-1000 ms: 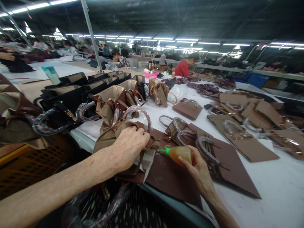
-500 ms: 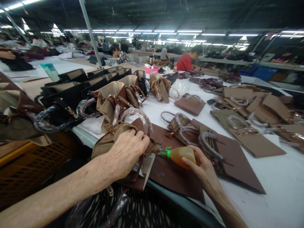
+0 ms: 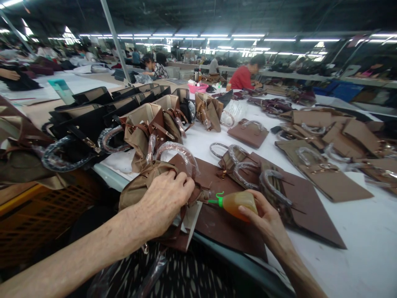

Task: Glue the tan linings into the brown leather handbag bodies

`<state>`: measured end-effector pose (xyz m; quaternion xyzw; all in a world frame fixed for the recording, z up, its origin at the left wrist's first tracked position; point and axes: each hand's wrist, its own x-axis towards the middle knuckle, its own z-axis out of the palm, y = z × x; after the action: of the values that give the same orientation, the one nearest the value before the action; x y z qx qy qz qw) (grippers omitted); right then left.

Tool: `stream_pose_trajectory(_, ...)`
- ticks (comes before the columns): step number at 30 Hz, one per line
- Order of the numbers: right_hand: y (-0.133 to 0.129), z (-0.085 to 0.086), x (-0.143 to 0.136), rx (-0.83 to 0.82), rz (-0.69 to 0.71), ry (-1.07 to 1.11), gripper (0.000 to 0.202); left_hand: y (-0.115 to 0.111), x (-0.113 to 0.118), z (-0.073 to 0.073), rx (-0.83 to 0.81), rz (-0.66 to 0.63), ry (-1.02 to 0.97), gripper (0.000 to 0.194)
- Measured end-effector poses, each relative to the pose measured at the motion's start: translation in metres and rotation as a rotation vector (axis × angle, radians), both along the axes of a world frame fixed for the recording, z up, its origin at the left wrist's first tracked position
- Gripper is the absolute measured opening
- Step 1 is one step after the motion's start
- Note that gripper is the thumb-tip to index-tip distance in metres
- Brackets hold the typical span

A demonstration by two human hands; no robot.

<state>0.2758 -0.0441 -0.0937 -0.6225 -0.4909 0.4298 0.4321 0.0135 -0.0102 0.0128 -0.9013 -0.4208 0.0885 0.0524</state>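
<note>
My left hand (image 3: 169, 200) is closed on a brown handbag (image 3: 139, 182) at the table's near edge; its fingertips are hidden behind the hand and the bag's folds. A plastic-wrapped handle (image 3: 181, 153) of brown leather stands up just beyond my knuckles. In my right hand (image 3: 263, 211) is a squeeze bottle (image 3: 237, 204) of amber liquid, tilted on its side. Its green nozzle points left, with the tip close to the bag beside my left hand. Whether the tip touches the bag I cannot tell. Brown bag panels (image 3: 229, 231) lie flat under the bottle.
Rows of black handbags (image 3: 83, 124) and brown ones stand at the left of the white table (image 3: 366, 244). Flat bag panels with wrapped handles (image 3: 325, 169) lie to the right. A yellow crate (image 3: 46, 223) is low at left. A person in red (image 3: 242, 78) sits across the table.
Both hands, the bag and the bottle keep nearly the same positions. The whole view has shifted very slightly.
</note>
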Motion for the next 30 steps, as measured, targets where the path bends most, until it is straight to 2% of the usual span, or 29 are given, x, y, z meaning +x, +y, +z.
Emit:
stream_pose_trajectory(8, -0.003, 0.010, 0.004, -0.043, 0.014, 0.027, 0.046, -0.006, 0.000, 0.000, -0.047, 0.019, 0.028, 0.038)
stream_pose_trajectory(17, -0.006, 0.002, 0.002, -0.068, 0.005, 0.053, 0.048, -0.009, 0.003, 0.007, -0.088, 0.016, 0.040, 0.035)
stream_pose_trajectory(25, -0.014, 0.012, 0.002, -0.119, 0.047, 0.146, 0.045, -0.010, 0.000, -0.006, -0.006, 0.008, 0.011, 0.029)
stream_pose_trajectory(30, -0.018, 0.014, 0.005, -0.135, 0.115, 0.136, 0.046, -0.011, -0.001, -0.005, -0.015, 0.002, 0.018, 0.028)
